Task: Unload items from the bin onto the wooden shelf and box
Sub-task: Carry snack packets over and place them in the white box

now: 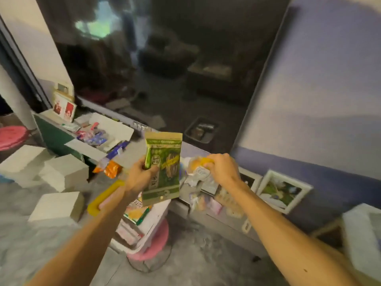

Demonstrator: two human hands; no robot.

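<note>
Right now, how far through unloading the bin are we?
Partway. Done: several packets sit in the white box, and an orange packet lies just outside it. In hand: the left hand grips a green packet, and the right hand holds a blurred clear packet by its yellow top. Left: the bin below holds at least a yellow-green packet.

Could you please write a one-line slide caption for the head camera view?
Left hand holds a green snack pouch upright while the right hand grips a yellowish packet.
</note>
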